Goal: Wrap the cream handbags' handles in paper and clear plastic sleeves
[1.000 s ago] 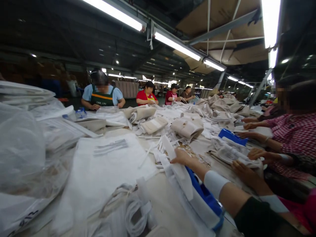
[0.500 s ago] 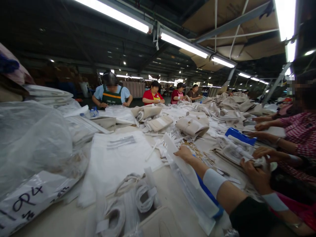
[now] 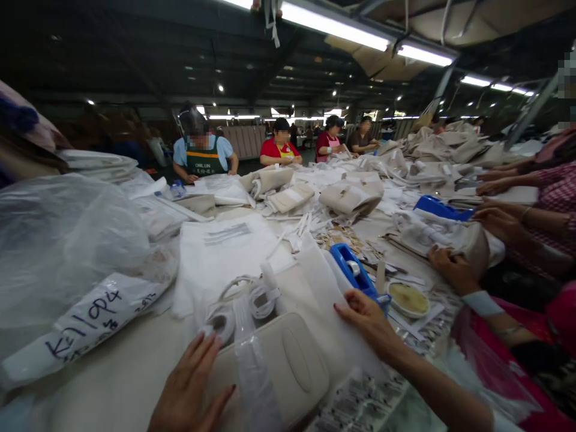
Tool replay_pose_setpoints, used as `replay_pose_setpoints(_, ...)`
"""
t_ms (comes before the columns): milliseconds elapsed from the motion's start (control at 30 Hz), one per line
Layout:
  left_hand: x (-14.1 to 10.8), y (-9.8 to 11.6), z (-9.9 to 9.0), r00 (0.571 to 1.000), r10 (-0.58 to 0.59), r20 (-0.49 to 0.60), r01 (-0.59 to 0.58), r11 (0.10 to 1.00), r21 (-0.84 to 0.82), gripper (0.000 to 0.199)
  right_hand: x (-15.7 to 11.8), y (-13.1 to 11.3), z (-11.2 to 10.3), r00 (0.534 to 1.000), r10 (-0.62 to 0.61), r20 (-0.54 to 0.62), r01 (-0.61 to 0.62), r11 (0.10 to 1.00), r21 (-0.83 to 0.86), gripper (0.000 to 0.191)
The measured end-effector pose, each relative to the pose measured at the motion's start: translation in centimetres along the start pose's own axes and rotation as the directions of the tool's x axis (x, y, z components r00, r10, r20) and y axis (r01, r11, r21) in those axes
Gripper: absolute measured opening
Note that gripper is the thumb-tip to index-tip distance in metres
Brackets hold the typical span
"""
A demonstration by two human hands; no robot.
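A beige bag (image 3: pixel 290 366) lies in front of me, with a translucent white wrap (image 3: pixel 254 366) across it. Rolled straps (image 3: pixel 261 301) in white wrapping sit at its far side. My left hand (image 3: pixel 191 378) rests at the bag's left end, fingers stretched out and thumb apart, holding nothing. To the right of the bag, my right hand (image 3: pixel 371 324) pinches the edge of a thin white packing sheet (image 3: pixel 321 285) between thumb and fingers. A blue tape dispenser (image 3: pixel 353 270) stands just beyond that hand, partly behind the sheet.
White plastic bags (image 3: pixel 225 246) lie flat ahead. A large clear bag with handwriting (image 3: pixel 90 324) fills the left. A round dish (image 3: pixel 408 299) and small packets (image 3: pixel 355 399) lie at right. A co-worker's hand (image 3: pixel 454 270) handles another beige bag; several people work across the table.
My left hand has come into view at the beige bag. My right hand has drawn nearer with the white sheet, uncovering the blue tape dispenser. The view has shifted.
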State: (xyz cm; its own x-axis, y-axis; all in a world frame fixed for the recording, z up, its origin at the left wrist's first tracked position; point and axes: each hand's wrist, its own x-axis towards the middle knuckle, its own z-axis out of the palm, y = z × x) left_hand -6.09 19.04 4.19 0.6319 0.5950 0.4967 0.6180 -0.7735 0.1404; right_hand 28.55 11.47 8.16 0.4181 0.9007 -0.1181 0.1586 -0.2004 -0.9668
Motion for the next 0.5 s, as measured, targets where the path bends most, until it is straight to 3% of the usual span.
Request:
replay_pose_setpoints(67, 4.1, 2.6, -0.3, 0.976, 0.164, 0.142, -0.160, 0.986, -0.036, 0.074, -2.4, 2.7, 0.5, 1.000, 0.011, 0.001, -0.011, 0.998, 0.063, 0.039)
replay_pose_setpoints(100, 6.3, 3.9, -0.2, 0.937, 0.235, 0.260, -0.224, 0.972, -0.069, 0.079, -3.4, 3.8, 0.7, 1.000, 0.011, -0.015, -0.010, 0.998, 0.066, 0.038)
replay_pose_setpoints(133, 8.6, 5.2, 0.1, 0.873, 0.281, 0.398, -0.263, 0.960, -0.099, 0.085, -4.2, 4.7, 0.8, 0.999, 0.013, -0.032, -0.011, 0.998, 0.063, 0.036)
replay_pose_setpoints(200, 13.0, 7.4, 1.0, 0.693, 0.326, 0.643, -0.309, 0.940, -0.143, 0.093, -5.6, 5.9, 0.9, 0.999, 0.018, -0.047, -0.015, 0.998, 0.055, 0.034)
replay_pose_setpoints(300, 17.8, 9.7, 2.9, 0.452, 0.340, 0.825, -0.387, 0.908, -0.162, 0.088, -7.4, 7.0, 0.5, 0.999, 0.022, -0.030, -0.020, 0.999, 0.049, 0.031)
replay_pose_setpoints(367, 19.4, 10.7, 3.8, 0.342, 0.320, 0.884, -0.442, 0.885, -0.149, 0.065, -8.4, 7.7, 0.2, 0.999, 0.027, -0.030, -0.025, 0.997, 0.066, 0.031)
replay_pose_setpoints(400, 19.9, 11.0, 4.1, 0.311, 0.307, 0.899, -0.464, 0.875, -0.138, 0.053, -8.9, 8.1, 0.1, 0.999, 0.037, -0.035, -0.034, 0.995, 0.093, 0.031)
replay_pose_setpoints(500, 20.2, 11.5, 4.6, 0.319, 0.301, 0.899, -0.510, 0.854, -0.105, 0.042, -9.8, 9.3, 0.1, 0.995, 0.088, -0.052, -0.075, 0.975, 0.210, 0.034)
